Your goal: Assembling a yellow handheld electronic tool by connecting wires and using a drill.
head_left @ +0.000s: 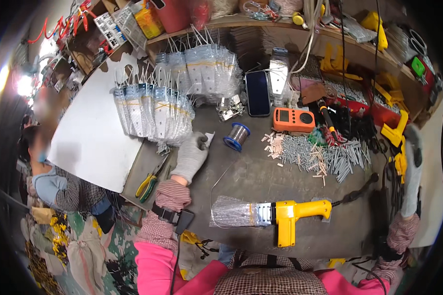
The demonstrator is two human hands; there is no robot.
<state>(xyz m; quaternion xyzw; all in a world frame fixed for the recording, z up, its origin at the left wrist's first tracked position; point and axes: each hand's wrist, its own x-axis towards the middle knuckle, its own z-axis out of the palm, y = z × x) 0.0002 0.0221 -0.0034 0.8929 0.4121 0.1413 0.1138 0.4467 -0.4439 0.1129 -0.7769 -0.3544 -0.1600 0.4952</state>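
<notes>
The grey bench [253,177] carries a yellow tool [289,212], pliers [150,184], screws [300,151].

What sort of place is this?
Probably an assembly or repair workshop: the bench holds a spool of wire, an orange meter, pliers and a yellow tool.

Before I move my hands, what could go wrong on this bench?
The green-and-yellow-handled pliers lie beside your left hand, handles near the bench edge, so your sleeve might knock them off. The blue-flanged wire spool sits loose nearby and could roll if bumped. The small metal fasteners lie in an open heap by the orange multimeter; an arm sweeping across might scatter them.
</notes>
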